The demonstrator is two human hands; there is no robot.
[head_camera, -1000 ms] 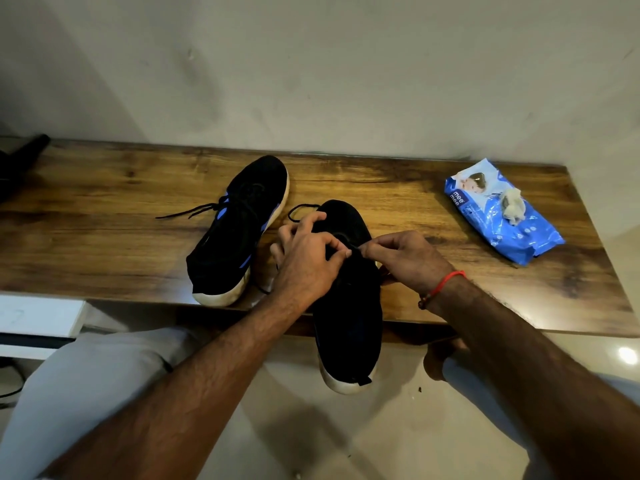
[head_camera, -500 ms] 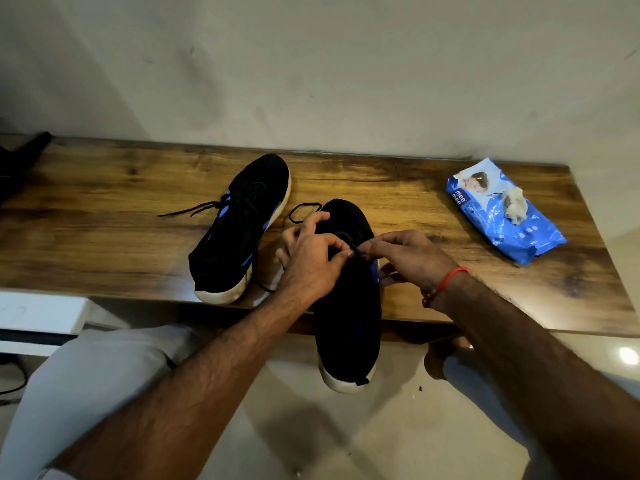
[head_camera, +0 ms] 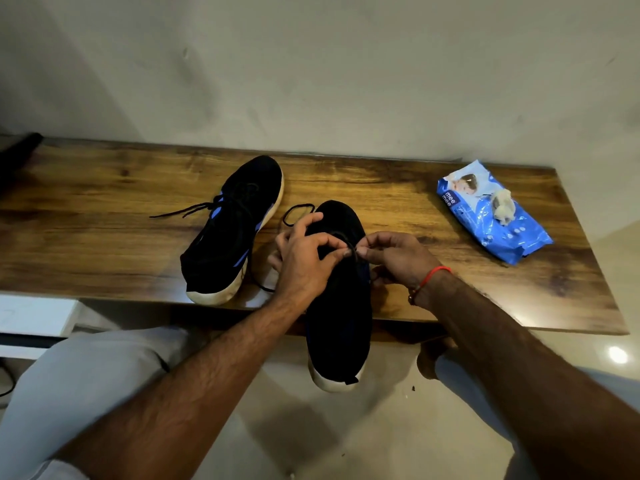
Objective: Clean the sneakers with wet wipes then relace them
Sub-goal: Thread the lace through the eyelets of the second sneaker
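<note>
Two black sneakers with white soles lie on a wooden table [head_camera: 104, 237]. The left sneaker [head_camera: 233, 237] is laced, its loose lace ends trailing left. The right sneaker [head_camera: 341, 317] hangs heel-first over the table's front edge. Over its tongue my left hand [head_camera: 304, 258] and my right hand [head_camera: 398, 258] each pinch its black lace [head_camera: 351, 245]. A loop of that lace [head_camera: 298, 213] lies on the table beside the toe. A blue wet wipes pack [head_camera: 491, 216] sits at the right with a crumpled used wipe [head_camera: 502, 206] on top.
A wall runs right behind the table. A dark object [head_camera: 17, 150] lies at the table's far left end. My knees in light trousers [head_camera: 86, 375] are under the front edge, above a shiny tiled floor. A white ledge [head_camera: 34, 317] is at the lower left.
Both hands have shifted slightly on the lace over the right sneaker's tongue, fingertips drawn closer together. The sneakers and the wipes pack have not moved.
</note>
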